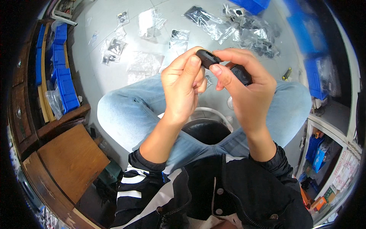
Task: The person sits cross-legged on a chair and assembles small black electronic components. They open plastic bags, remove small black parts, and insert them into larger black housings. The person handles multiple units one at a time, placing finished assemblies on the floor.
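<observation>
A small, dark, rounded piece (206,58), apparently plastic, is held up above my lap. My left hand (181,78) pinches its left end between thumb and bent fingers. From the other side, the thumb and forefinger of my right hand (249,82) close on its right end. A second black piece (241,74) sits in the curl of my right hand, partly hidden by the fingers. What kind of part either piece is, I cannot tell.
Clear plastic bags (150,23) with small dark parts lie across the floor, more heaped at the far right (259,36). A yellow-black cutter (286,73) lies beyond my right knee. Blue bins (65,86) line the left cabinet; a white-framed shelf (328,133) stands right.
</observation>
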The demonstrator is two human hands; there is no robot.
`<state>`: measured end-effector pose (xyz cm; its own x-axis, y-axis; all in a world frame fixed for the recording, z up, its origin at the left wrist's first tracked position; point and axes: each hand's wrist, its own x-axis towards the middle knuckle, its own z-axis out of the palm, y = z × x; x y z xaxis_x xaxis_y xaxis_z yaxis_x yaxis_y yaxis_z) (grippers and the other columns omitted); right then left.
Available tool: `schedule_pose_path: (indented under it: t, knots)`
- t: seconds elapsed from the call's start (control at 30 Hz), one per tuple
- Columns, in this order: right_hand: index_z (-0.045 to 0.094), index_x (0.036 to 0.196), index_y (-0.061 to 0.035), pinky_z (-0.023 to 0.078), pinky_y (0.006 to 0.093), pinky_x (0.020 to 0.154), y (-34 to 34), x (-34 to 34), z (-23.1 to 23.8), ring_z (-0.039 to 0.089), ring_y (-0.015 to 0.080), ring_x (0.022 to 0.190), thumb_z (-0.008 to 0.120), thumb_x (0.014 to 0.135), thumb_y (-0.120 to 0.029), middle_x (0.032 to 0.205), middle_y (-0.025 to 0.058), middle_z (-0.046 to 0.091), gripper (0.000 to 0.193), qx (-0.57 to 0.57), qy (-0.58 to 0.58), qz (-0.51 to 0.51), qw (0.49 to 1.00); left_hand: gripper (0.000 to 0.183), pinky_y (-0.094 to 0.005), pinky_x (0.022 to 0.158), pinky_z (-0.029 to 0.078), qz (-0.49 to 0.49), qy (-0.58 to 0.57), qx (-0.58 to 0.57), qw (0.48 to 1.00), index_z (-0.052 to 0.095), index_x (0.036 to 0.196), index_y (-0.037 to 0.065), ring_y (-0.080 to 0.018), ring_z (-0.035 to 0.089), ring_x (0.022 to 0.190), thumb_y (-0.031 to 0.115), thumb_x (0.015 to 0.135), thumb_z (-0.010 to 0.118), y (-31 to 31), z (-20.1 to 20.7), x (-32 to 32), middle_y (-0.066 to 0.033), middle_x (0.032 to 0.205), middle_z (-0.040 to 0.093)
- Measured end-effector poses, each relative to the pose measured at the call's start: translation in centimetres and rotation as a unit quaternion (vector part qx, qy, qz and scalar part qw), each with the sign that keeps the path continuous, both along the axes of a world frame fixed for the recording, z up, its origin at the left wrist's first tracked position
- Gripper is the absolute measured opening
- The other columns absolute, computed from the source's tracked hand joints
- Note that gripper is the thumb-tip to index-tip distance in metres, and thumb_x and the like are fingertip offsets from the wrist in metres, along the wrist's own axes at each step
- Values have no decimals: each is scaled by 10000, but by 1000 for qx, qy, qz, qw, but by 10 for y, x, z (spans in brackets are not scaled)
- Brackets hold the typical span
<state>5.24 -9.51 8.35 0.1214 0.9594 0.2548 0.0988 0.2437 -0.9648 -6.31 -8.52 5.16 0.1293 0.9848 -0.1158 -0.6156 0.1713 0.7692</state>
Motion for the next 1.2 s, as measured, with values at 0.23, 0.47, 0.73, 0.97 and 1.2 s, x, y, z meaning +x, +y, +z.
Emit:
schedule_pose_path:
  t: [0.23,0.47,0.73,0.97,1.2]
  knots:
    - [602,927,40,444,203,506,-5,-3,-2,540,99,571,600,789,30,940,139,593,139,-23,121,-10,992,261,-179,410,237,56,78,58,994,578,1053,-50,-18,317,473,150,891,538,-5,3,1,35,588,427]
    - [574,974,32,439,214,530,0,18,1,502,78,601,549,855,-77,959,128,600,163,-67,236,-79,966,243,-197,391,203,39,0,-56,998,556,1007,-13,-29,257,440,204,904,516,8,0,-7,56,544,340]
    - [601,968,43,439,218,530,-13,6,-9,496,85,603,549,852,-64,906,106,602,166,-227,226,65,945,228,-262,510,406,-45,-239,-189,951,512,856,72,-116,449,592,281,927,452,13,-19,-4,0,629,440]
    - [654,882,-15,462,232,623,-23,-16,-17,598,124,719,658,720,-1,814,83,630,162,-82,-42,24,995,369,-291,721,507,-71,-281,-243,926,559,1046,40,-199,569,959,367,912,455,7,-11,-5,-62,911,620]
    - [612,954,42,439,220,557,-27,-16,-12,543,124,597,602,795,3,865,106,622,164,-28,-56,13,998,267,-335,940,420,-143,-414,-153,886,583,1020,77,-183,560,994,298,910,480,7,-7,-7,-27,930,628]
